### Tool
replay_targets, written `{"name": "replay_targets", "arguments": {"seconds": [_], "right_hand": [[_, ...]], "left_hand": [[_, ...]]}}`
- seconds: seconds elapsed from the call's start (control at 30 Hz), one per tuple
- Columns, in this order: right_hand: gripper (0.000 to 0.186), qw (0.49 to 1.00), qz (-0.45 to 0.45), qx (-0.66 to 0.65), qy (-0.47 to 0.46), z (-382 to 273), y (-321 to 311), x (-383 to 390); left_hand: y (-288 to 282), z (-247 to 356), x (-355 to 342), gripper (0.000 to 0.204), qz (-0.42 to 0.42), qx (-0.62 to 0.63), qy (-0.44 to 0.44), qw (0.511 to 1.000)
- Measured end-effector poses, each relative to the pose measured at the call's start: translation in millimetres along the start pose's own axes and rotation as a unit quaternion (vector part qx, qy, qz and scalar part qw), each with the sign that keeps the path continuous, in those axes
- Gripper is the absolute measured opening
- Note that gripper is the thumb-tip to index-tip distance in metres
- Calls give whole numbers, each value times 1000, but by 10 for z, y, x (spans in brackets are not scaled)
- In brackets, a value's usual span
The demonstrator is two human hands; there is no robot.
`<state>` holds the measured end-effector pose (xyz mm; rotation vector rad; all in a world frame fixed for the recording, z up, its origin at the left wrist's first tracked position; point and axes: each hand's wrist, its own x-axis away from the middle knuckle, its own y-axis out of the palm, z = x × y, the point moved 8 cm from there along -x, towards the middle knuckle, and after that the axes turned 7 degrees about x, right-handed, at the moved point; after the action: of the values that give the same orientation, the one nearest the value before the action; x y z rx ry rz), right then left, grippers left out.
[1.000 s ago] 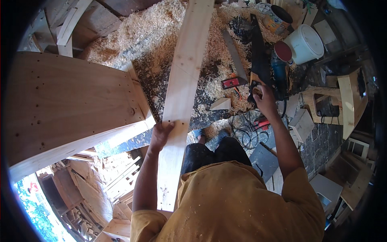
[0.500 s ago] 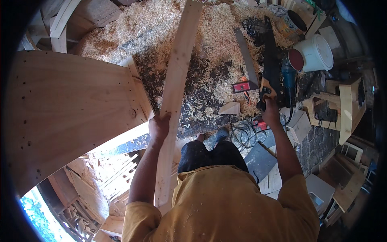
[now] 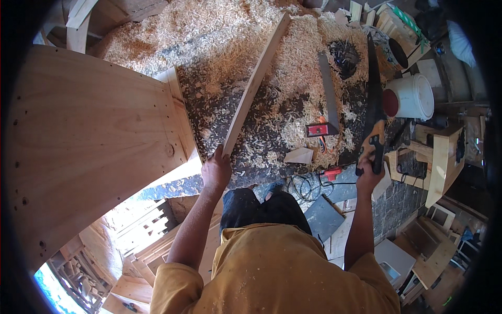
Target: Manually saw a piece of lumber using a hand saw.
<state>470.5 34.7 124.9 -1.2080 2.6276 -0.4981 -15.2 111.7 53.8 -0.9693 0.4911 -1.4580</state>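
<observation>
The person's left hand [image 3: 216,170] was closed round a long wooden board [image 3: 256,83] at the part nearest the body; whether any of it ran on under the forearm, I couldn't tell. The board reached out over the surface [image 3: 201,112], its long axis slanting ahead and rightward from that hand, a narrow face up. The right hand [image 3: 369,175] was wrapped round the handle of a saw [image 3: 374,94], whose blade pointed almost straight ahead of it, slanting less than the board. Beyond the hands and between them, nearer the right, lay a square [image 3: 317,130], its grey blade pointing away; closer in was a small wood block [image 3: 299,156]. Shavings [image 3: 209,31] spread ahead of both hands. A big wooden box [image 3: 94,131] stood left of the left hand, a white bucket [image 3: 413,97] beyond the right.
</observation>
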Motion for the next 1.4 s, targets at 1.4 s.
{"name": "replay_targets", "arguments": {"seconds": [1.4], "right_hand": [[27,806,-307,-501,-74,-535,-837,-115]], "left_hand": [[-1634,1197,1964,23,120,627,205,741]]}}
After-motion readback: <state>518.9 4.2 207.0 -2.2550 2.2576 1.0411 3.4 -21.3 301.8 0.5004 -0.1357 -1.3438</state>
